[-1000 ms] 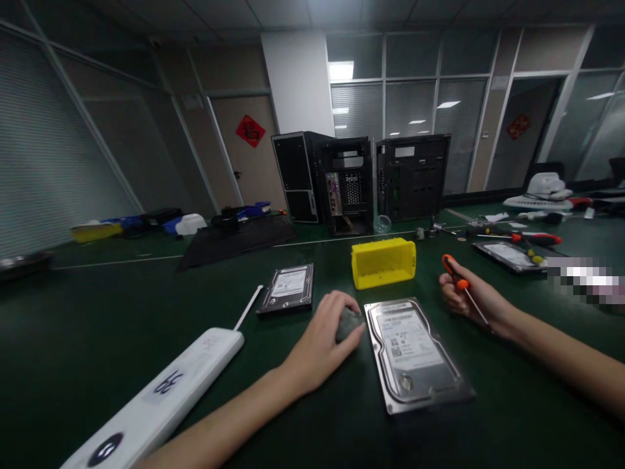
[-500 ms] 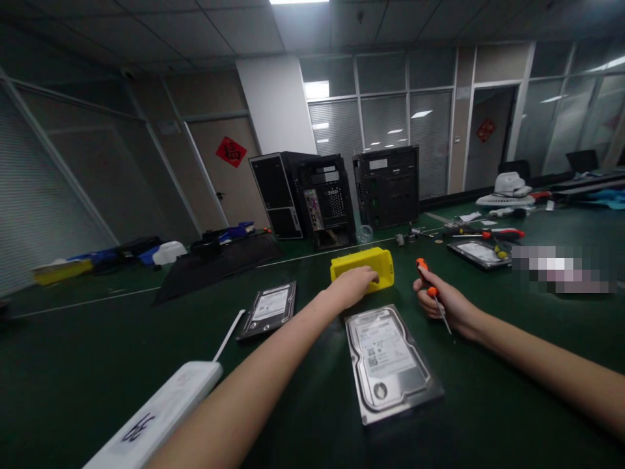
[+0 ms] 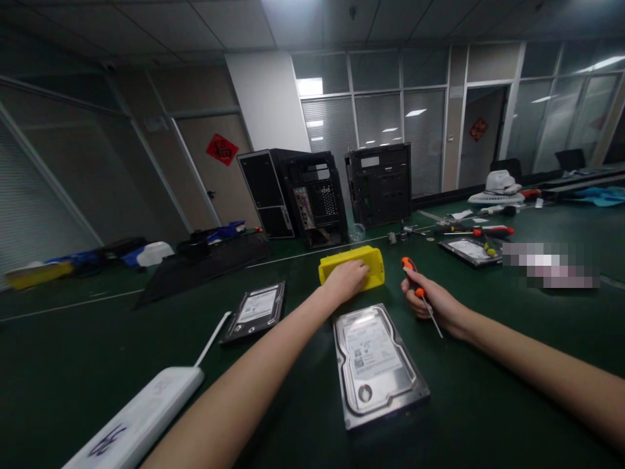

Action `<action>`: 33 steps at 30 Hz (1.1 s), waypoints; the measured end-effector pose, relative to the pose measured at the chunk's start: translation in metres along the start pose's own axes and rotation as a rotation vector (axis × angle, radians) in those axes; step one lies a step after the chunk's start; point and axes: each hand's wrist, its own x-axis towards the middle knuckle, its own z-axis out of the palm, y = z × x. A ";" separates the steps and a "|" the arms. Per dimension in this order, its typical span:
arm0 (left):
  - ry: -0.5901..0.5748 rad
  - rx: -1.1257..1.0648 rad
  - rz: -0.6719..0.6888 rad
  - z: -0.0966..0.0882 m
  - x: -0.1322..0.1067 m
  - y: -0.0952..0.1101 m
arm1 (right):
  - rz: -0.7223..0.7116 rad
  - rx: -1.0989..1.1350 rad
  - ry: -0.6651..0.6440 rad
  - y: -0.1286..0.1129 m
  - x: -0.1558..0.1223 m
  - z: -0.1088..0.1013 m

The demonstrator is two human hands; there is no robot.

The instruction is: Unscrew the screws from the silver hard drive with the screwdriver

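Observation:
My left hand [image 3: 346, 279] reaches forward onto the front rim of a small yellow bin [image 3: 375, 259], its fingers curled over the edge; what they hold, if anything, is hidden. My right hand [image 3: 437, 303] rests on the green table, closed round an orange-handled screwdriver [image 3: 411, 270] whose thin shaft points down and to the right. Between my arms lies a silver hard drive [image 3: 375, 365], label side up, with neither hand touching it.
A second hard drive [image 3: 254, 309] lies to the left, beside a white power strip [image 3: 141, 417] with its cable. Two open black computer towers [image 3: 315, 195] stand behind the bin. At the right back are another drive [image 3: 469, 249] and loose screwdrivers [image 3: 493, 230].
My left hand left the spot beside the silver drive, where it held a dark grey thing, and moved forward to the yellow bin. The right hand kept the screwdriver and hardly moved.

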 end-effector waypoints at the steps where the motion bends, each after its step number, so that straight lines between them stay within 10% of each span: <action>1: -0.011 0.005 -0.020 0.002 -0.003 -0.002 | 0.005 0.001 0.003 -0.001 -0.001 0.001; 33: -0.201 0.057 -0.491 0.001 -0.061 -0.002 | 0.035 -0.159 -0.001 0.004 -0.008 0.007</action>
